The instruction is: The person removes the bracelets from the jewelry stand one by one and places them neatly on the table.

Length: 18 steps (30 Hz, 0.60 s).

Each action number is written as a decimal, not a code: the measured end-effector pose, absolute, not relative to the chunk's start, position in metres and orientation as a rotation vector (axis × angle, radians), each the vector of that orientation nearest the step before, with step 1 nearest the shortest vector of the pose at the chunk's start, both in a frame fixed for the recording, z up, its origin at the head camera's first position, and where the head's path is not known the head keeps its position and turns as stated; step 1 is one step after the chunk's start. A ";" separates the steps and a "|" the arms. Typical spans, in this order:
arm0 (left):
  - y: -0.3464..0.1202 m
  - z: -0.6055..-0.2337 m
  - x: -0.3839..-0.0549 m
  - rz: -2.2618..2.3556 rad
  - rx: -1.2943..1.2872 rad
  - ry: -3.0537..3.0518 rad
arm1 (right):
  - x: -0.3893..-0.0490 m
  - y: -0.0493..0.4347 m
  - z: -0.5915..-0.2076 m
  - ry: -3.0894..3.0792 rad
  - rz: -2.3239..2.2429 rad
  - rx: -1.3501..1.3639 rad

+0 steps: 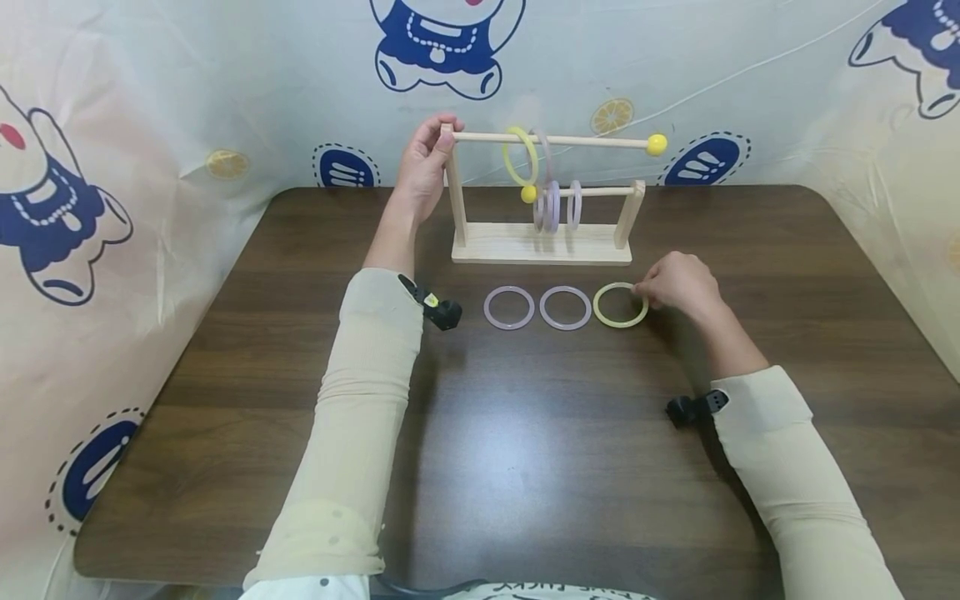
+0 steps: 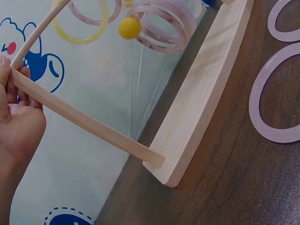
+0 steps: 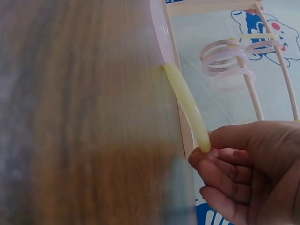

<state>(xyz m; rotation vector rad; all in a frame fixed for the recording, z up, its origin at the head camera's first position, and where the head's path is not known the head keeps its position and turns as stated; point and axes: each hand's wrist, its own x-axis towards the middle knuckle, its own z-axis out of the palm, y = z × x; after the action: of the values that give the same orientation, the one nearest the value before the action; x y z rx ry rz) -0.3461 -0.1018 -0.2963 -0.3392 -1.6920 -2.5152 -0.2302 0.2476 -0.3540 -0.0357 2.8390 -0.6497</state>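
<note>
My right hand [image 1: 681, 283] pinches the right edge of a yellow ring [image 1: 619, 323] between thumb and fingers, low over the table. In the right wrist view that ring [image 3: 185, 101] shows nearly edge-on. Up at the back, my left hand [image 1: 423, 162] grips the top of the left post of a wooden ring stand [image 1: 540, 252]. Another yellow ring [image 1: 532, 158] and a pale purple ring [image 1: 546, 150] hang on the stand's upper rod. Several purple rings [image 1: 553, 208] hang on its lower rod, which ends in a yellow ball [image 1: 528, 194].
Two light purple rings, a left one [image 1: 487, 312] and a middle one [image 1: 566, 327], lie flat in a row beside the yellow ring. The brown table [image 1: 525, 400] meets a patterned curtain [image 1: 262, 100] behind the stand. A second yellow ball [image 1: 657, 145] caps the upper rod.
</note>
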 end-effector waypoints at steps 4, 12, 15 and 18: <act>-0.102 -0.295 -0.346 -2.531 -0.323 -1.696 | -0.234 0.248 -0.354 2.789 -0.596 -0.027; -0.102 -0.296 -0.346 -2.521 -0.350 -1.699 | -0.236 0.248 -0.354 2.728 -0.526 -0.026; -0.102 -0.296 -0.345 -2.514 -0.358 -1.708 | -0.237 0.249 -0.354 2.718 -0.509 -0.029; -0.103 -0.296 -0.345 -2.510 -0.358 -1.713 | -0.238 0.248 -0.354 2.707 -0.501 -0.030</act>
<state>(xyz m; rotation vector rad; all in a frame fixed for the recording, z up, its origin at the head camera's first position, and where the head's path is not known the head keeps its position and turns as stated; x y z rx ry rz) -0.3445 -0.1029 -0.2962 -0.3582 -1.7133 -2.5105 -0.2377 0.2482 -0.3540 -0.0297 2.7072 -0.5011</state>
